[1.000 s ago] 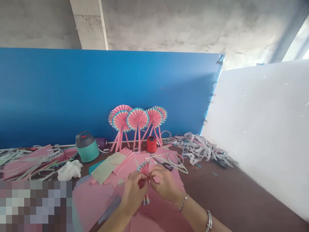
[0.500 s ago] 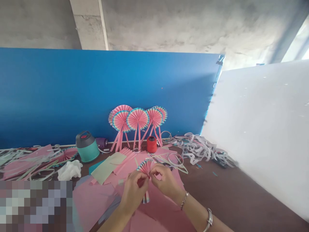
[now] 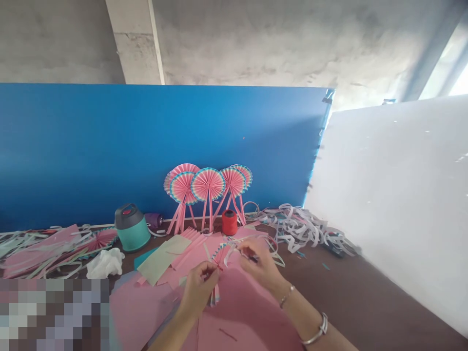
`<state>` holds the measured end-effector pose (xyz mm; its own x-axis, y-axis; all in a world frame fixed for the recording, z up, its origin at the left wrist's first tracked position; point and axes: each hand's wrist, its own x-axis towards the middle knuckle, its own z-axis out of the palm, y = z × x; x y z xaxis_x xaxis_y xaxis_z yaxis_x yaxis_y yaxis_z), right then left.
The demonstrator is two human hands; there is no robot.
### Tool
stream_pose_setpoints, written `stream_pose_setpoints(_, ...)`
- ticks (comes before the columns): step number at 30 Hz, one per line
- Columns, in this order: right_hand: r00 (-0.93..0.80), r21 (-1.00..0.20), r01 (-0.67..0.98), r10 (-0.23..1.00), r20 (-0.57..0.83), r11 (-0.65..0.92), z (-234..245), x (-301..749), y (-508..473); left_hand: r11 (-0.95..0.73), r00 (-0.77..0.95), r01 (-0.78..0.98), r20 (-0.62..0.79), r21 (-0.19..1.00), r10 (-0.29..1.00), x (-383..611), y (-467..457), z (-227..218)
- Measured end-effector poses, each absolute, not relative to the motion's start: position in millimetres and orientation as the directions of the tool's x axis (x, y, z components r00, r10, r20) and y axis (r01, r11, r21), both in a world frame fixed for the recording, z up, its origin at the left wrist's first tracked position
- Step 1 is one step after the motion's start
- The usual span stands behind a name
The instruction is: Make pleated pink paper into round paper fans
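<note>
Low over the pink sheets, my left hand (image 3: 200, 286) pinches a pleated paper fan (image 3: 221, 254) at its middle. The fan's upper pleats spread out, pink with a blue and pale edge, and its lower end (image 3: 215, 295) hangs below my fingers. A bit of red shows at the pinched middle. To the right, my right hand (image 3: 260, 265) is apart from the fan, its fingers curled around a small dark thing (image 3: 252, 259) mostly hidden by them. A pale curved strip (image 3: 228, 255) lies between the fan and my right fingertips.
Finished round pink fans (image 3: 208, 184) lean on the blue panel (image 3: 109, 146). A red thread spool (image 3: 229, 223), a teal jug (image 3: 133, 233) and white crumpled tissue (image 3: 106, 263) stand behind the pink paper (image 3: 234, 331). Paper strips (image 3: 296, 226) pile up at right, beside a white panel (image 3: 395, 195).
My right hand has left the fan's middle and moved right and slightly up, its fingers now around something dark. My left hand keeps its pinch, slightly lower and to the left.
</note>
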<state>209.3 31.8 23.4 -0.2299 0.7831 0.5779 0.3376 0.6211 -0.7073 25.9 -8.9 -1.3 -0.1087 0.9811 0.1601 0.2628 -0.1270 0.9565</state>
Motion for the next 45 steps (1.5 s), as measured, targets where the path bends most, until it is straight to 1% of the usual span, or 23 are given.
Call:
stream_pose_setpoints(2,-0.379,-0.575,0.394,0.696,0.610,0.717,22,196,21,-0.114,-0.116,0.240,0.146,0.964,0.982,26,-9,0)
stream_pose_setpoints(3,-0.383,-0.562,0.398,0.688,0.616,0.725,21,193,20,-0.111,-0.115,0.225,0.139,0.968,0.984,27,-10,1)
stream_pose_setpoints(4,-0.352,-0.588,0.384,0.702,0.619,0.712,20,193,22,-0.105,-0.112,0.207,0.130,0.973,0.985,27,-10,1)
stream_pose_setpoints(5,-0.271,-0.654,0.364,0.748,0.607,0.663,19,196,27,-0.094,-0.107,0.185,0.115,0.978,0.988,26,-10,2)
stream_pose_setpoints(6,-0.088,-0.752,0.336,0.814,0.574,0.567,18,204,35,-0.073,-0.103,0.158,0.090,0.985,0.991,26,-10,2)
stream_pose_setpoints(7,0.151,-0.848,0.285,0.853,0.499,0.446,17,215,45,-0.044,-0.097,0.128,0.057,0.991,0.994,26,-10,2)
stream_pose_setpoints(8,0.354,-0.913,0.211,0.843,0.405,0.350,16,227,55,-0.010,-0.086,0.097,0.018,0.995,0.996,25,-10,2)
stream_pose_setpoints(9,0.445,-0.930,0.192,0.817,0.366,0.312,15,240,66,0.023,-0.073,0.064,-0.018,0.998,0.997,25,-9,2)
stream_pose_setpoints(11,0.501,-0.941,0.199,0.797,0.338,0.274,12,261,81,0.058,-0.056,-0.003,-0.058,0.998,0.997,24,-8,3)
stream_pose_setpoints(13,0.470,-0.940,0.230,0.817,0.334,0.253,8,268,87,0.063,-0.062,-0.084,-0.069,0.994,0.996,24,-8,4)
stream_pose_setpoints(16,0.308,-0.882,0.398,0.869,0.388,0.253,3,254,78,0.086,-0.059,-0.210,-0.101,0.974,0.993,23,-10,6)
stream_pose_setpoints(18,0.114,-0.696,0.648,0.863,0.492,0.311,3,239,68,0.122,-0.039,-0.269,-0.137,0.955,0.990,23,-12,8)
stream_pose_setpoints(20,-0.003,-0.543,0.749,0.821,0.571,0.380,6,226,57,0.144,-0.018,-0.314,-0.157,0.939,0.987,22,-13,9)
stream_pose_setpoints(21,-0.042,-0.503,0.755,0.796,0.603,0.421,8,221,52,0.146,-0.007,-0.334,-0.158,0.931,0.987,22,-14,10)
stream_pose_setpoints(23,-0.105,-0.514,0.702,0.786,0.610,0.493,12,212,44,0.141,0.005,-0.359,-0.149,0.923,0.989,22,-15,12)
stream_pose_setpoints(25,-0.162,-0.648,0.588,0.855,0.492,0.484,15,203,36,0.136,0.005,-0.359,-0.144,0.923,0.990,22,-17,13)
stream_pose_setpoints(28,-0.233,-0.860,0.415,0.948,0.216,0.298,19,189,24,0.144,0.019,-0.349,-0.146,0.926,0.989,24,-18,13)
stream_pose_setpoints(30,-0.272,-0.928,0.303,0.953,0.133,0.216,22,181,19,0.135,0.037,-0.346,-0.130,0.928,0.991,26,-17,12)
stream_pose_setpoints(33,-0.247,-0.986,0.149,0.968,0.041,0.080,25,174,15,0.127,0.016,-0.308,-0.129,0.943,0.992,27,-16,8)
stream_pose_setpoints(35,-0.224,-0.996,0.077,0.972,-0.065,-0.049,24,174,14,0.119,0.001,-0.281,-0.123,0.952,0.992,28,-14,6)
stream_pose_setpoints(37,-0.250,-0.990,0.037,0.958,-0.142,-0.137,21,176,14,0.089,0.023,-0.285,-0.086,0.954,0.996,28,-13,4)
stream_pose_setpoints(39,-0.291,-0.987,0.017,0.943,-0.159,-0.161,18,177,14,0.074,0.039,-0.306,-0.065,0.949,0.997,29,-12,2)
stream_pose_setpoints(45,-0.240,-0.988,-0.145,0.970,-0.024,-0.060,17,172,14,0.148,0.014,-0.236,-0.149,0.960,0.989,29,-14,-2)
